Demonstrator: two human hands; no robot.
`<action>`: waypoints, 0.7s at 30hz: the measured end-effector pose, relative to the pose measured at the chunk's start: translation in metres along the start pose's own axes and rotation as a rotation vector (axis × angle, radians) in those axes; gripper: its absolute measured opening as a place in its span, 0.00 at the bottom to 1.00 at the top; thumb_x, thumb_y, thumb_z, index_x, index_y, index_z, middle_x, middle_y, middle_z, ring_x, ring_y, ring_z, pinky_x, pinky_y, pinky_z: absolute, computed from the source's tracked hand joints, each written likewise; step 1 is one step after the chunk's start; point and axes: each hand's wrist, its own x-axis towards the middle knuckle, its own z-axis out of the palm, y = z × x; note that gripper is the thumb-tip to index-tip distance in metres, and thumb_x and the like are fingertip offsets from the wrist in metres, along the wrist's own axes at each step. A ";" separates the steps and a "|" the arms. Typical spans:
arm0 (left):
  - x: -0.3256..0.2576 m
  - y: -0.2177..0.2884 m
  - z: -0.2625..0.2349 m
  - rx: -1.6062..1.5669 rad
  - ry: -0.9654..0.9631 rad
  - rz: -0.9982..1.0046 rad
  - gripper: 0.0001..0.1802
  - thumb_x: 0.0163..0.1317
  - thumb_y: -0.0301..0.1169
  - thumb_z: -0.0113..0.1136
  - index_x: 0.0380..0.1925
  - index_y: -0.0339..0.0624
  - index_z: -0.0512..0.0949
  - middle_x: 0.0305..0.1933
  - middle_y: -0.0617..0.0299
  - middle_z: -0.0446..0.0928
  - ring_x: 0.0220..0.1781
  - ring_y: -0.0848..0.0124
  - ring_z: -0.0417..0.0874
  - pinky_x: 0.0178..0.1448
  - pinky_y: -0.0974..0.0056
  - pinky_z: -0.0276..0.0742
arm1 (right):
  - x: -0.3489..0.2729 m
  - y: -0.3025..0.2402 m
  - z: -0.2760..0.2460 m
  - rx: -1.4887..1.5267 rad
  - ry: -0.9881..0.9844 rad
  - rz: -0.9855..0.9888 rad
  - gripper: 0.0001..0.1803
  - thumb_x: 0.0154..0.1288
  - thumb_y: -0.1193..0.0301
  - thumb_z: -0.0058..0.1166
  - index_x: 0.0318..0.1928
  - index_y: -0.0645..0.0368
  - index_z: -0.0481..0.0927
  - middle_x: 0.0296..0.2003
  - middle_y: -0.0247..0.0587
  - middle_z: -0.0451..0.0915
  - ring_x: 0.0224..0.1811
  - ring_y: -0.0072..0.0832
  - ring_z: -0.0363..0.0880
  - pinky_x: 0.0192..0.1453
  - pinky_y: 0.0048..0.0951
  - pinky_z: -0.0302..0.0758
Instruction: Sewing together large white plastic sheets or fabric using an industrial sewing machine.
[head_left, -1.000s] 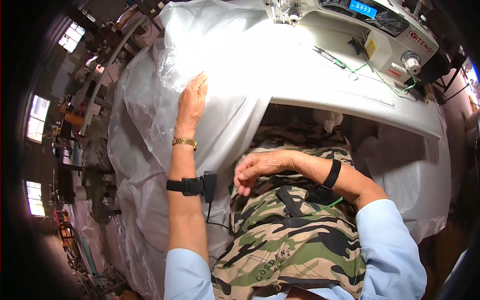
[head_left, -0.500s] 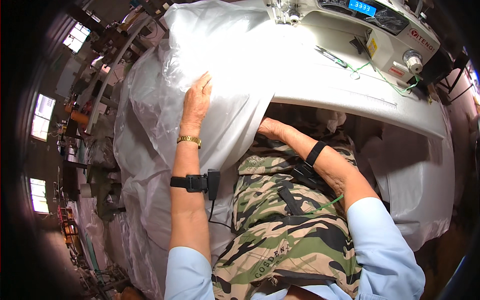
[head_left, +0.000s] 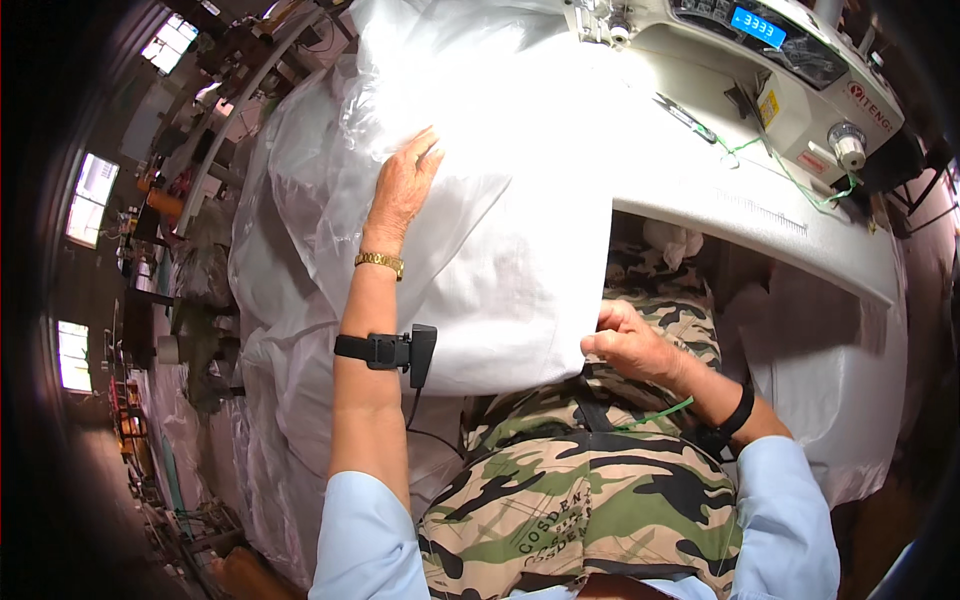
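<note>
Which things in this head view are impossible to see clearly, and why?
Head view:
Sewing machine: top cut off by upper edge.
White cloth: weave near the machine lost in glare.
Right hand: some fingertips hidden by hand and cloth.
Workshop clutter: too small, dark.

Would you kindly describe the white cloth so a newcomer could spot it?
Start at the white sewing machine, upper right, and look down-left toward the lap. The white cloth hangs there, its right edge at the right hand; it is smoother and more opaque than the crinkled plastic farther left.
</note>
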 end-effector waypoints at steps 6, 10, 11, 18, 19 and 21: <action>-0.034 0.057 -0.007 0.087 0.214 0.275 0.21 0.58 0.36 0.69 0.47 0.34 0.81 0.54 0.50 0.80 0.58 0.55 0.77 0.63 0.56 0.70 | 0.000 0.005 0.009 0.230 0.040 0.098 0.15 0.68 0.69 0.54 0.51 0.63 0.77 0.42 0.38 0.83 0.41 0.24 0.82 0.49 0.30 0.80; -0.080 0.084 0.024 0.294 0.117 0.215 0.19 0.54 0.36 0.72 0.43 0.39 0.80 0.48 0.56 0.77 0.53 0.60 0.74 0.59 0.54 0.66 | 0.002 0.010 0.010 0.265 0.004 0.090 0.14 0.69 0.69 0.52 0.52 0.63 0.77 0.42 0.38 0.83 0.42 0.25 0.83 0.50 0.31 0.80; -0.081 0.084 0.031 0.343 0.159 0.199 0.19 0.53 0.36 0.71 0.42 0.40 0.78 0.47 0.58 0.74 0.52 0.60 0.73 0.59 0.54 0.65 | 0.002 0.011 0.011 0.251 0.019 0.095 0.14 0.70 0.69 0.51 0.52 0.63 0.77 0.42 0.39 0.84 0.43 0.25 0.83 0.50 0.31 0.80; -0.080 0.103 0.024 0.273 0.305 0.238 0.05 0.61 0.25 0.62 0.35 0.40 0.75 0.43 0.57 0.75 0.47 0.58 0.73 0.56 0.55 0.67 | 0.001 0.013 0.016 0.285 0.046 0.055 0.15 0.70 0.70 0.49 0.52 0.65 0.78 0.43 0.39 0.84 0.44 0.26 0.83 0.52 0.31 0.79; -0.083 0.111 0.014 0.170 0.251 0.204 0.04 0.63 0.25 0.60 0.34 0.39 0.75 0.39 0.59 0.76 0.45 0.60 0.74 0.53 0.56 0.68 | 0.002 0.013 0.018 0.289 0.050 0.048 0.16 0.70 0.70 0.49 0.53 0.66 0.77 0.44 0.40 0.83 0.45 0.26 0.83 0.52 0.31 0.79; -0.091 0.129 -0.001 0.007 0.215 0.126 0.03 0.66 0.24 0.57 0.33 0.39 0.73 0.30 0.61 0.75 0.35 0.64 0.75 0.42 0.60 0.72 | 0.003 0.013 0.021 0.298 0.042 0.047 0.16 0.70 0.70 0.49 0.54 0.66 0.77 0.45 0.40 0.83 0.46 0.25 0.82 0.53 0.31 0.78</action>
